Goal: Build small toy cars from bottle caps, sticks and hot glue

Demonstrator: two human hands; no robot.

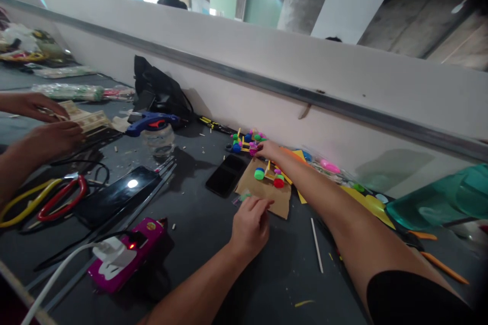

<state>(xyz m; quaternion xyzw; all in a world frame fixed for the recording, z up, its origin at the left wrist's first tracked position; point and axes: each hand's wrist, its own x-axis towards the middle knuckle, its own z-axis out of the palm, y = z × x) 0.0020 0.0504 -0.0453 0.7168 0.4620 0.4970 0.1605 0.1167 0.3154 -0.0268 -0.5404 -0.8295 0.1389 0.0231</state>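
Observation:
My right hand [269, 150] reaches to the far side of the table, its fingers closed at a pink wheel of a small toy car [240, 143] with yellow sticks and blue and green parts. The fingertips are partly hidden. Nearer me, another toy car [269, 175] with green and red wheels rests on a piece of brown cardboard [281, 206]. My left hand [249, 226] is over the table by the cardboard's near edge, fingers loosely curled and nothing visible in them. Beside its fingers is a small clear and green piece [244, 197].
A black phone [225, 175] lies left of the cardboard. Further left are a purple power strip [129, 254], another phone [118, 195], pliers [63, 198] and a blue glue gun [152, 123] at a jar [159, 141]. Another person's hands [53, 134] hold a pale wooden piece. A teal bottle [438, 198] is at right.

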